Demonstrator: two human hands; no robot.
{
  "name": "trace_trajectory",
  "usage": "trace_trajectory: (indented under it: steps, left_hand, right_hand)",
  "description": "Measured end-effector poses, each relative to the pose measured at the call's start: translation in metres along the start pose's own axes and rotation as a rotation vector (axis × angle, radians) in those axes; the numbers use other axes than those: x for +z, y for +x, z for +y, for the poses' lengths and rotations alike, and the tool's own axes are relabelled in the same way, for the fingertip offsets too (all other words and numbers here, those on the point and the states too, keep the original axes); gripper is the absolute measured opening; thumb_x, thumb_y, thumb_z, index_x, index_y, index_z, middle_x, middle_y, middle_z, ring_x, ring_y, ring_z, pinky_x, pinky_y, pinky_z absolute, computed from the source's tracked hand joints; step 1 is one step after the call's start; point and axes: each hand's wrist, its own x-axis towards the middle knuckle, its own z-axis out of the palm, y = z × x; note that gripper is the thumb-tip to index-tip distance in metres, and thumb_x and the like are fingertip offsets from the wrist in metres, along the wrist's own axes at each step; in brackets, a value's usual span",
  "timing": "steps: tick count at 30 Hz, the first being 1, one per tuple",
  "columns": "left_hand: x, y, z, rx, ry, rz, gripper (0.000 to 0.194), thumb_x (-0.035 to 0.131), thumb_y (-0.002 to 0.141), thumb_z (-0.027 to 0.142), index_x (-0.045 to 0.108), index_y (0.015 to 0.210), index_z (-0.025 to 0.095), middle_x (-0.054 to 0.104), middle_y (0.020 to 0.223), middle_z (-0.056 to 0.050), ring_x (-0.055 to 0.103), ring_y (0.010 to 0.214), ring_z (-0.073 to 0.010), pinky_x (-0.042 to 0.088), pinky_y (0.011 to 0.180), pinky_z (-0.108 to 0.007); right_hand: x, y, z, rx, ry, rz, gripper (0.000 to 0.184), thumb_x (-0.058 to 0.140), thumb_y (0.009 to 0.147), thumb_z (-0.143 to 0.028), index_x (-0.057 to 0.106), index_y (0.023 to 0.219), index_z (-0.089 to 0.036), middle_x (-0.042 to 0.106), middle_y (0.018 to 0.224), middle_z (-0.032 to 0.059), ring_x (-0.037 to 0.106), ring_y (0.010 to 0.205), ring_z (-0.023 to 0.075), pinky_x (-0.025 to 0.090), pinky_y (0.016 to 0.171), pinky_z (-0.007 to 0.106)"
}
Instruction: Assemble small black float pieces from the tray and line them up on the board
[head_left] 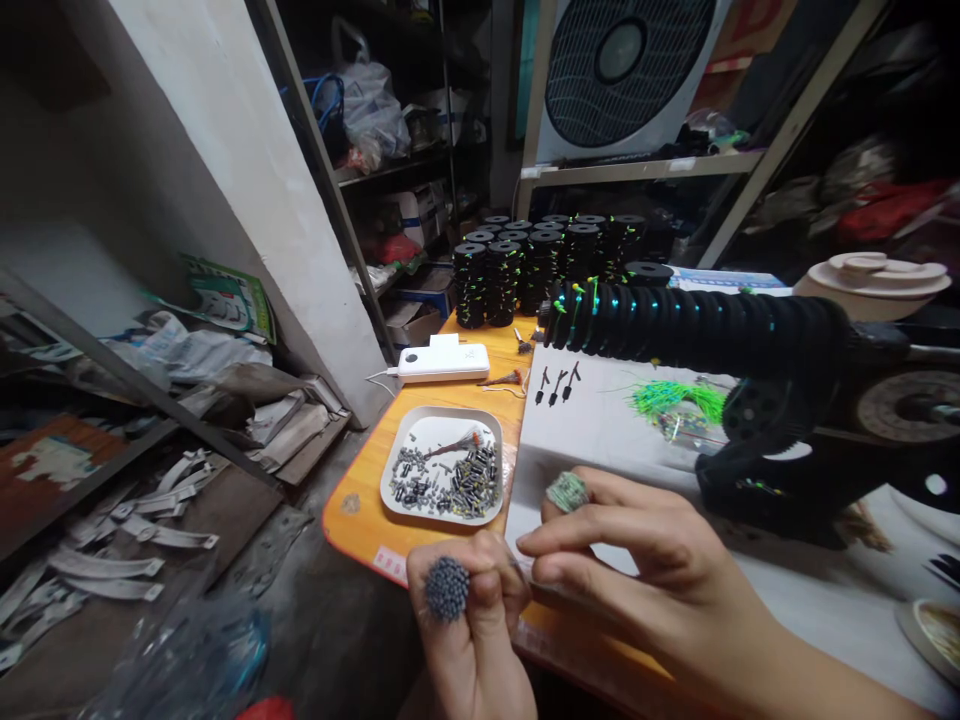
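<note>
the left hand (469, 610) is closed in a fist around a bundle (447, 588) of thin grey pins, their ends showing as a round tuft at the top. the right hand (637, 560) sits just beside it, thumb and forefinger pinched narrow at the left fingers; what they nip is too small to tell. a small green roll (568, 491) rests on the right fingers.

to do this pick well, i judge the fist should stay firm but not crush the bundle, keeping the ends level so one pin can be drawn straight out without dragging its neighbours.

beyond the hands, a white tray (397, 455) of small dark parts lies on the orange surface (352, 520). a white sheet (600, 420) lies to its right, with green threads (675, 400) on it. a rod (675, 320) strung with black spools crosses above. farther off are a power bank (442, 362) and stacked spools (540, 260), all well apart from the hands.
</note>
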Motion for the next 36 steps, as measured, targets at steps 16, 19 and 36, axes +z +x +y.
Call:
trace_trajectory:
  steps: [16,19,36]
  left_hand:
    - [-0.002,0.010,-0.003,0.327,0.027,-0.131,0.006,0.057,0.096,0.026,0.057,0.090,0.024,0.041,0.056,0.007,0.039,0.050,-0.0097,0.042,0.052,-0.021]
    - [0.001,0.018,0.003,0.432,-0.044,-0.093,0.006,0.054,0.095,0.018,0.056,0.092,0.022,0.035,0.055,0.008,0.033,0.048,-0.0108,0.037,0.049,-0.024]
    - [-0.030,0.157,0.058,0.333,1.353,-0.944,0.034,0.040,0.085,-0.001,0.067,0.086,0.018,0.061,0.100,-0.008,0.060,0.098,-0.0222,0.045,0.092,-0.037]
  right_hand:
    - [0.011,-0.012,-0.003,-0.160,-0.322,-0.102,0.013,0.060,0.085,-0.006,0.067,0.084,-0.016,0.058,0.074,0.0035,0.052,0.061,0.0124,0.040,0.050,0.021]
    - [0.009,-0.013,-0.009,-0.251,-0.507,-0.074,0.019,0.054,0.091,-0.008,0.064,0.079,-0.019,0.057,0.067,0.0026,0.052,0.059,0.0147,0.042,0.053,0.026]
    - [-0.008,0.007,-0.008,-0.029,-0.364,-0.161,0.016,0.057,0.084,-0.005,0.067,0.081,-0.017,0.055,0.074,0.0015,0.053,0.066,0.0110,0.039,0.057,0.020]
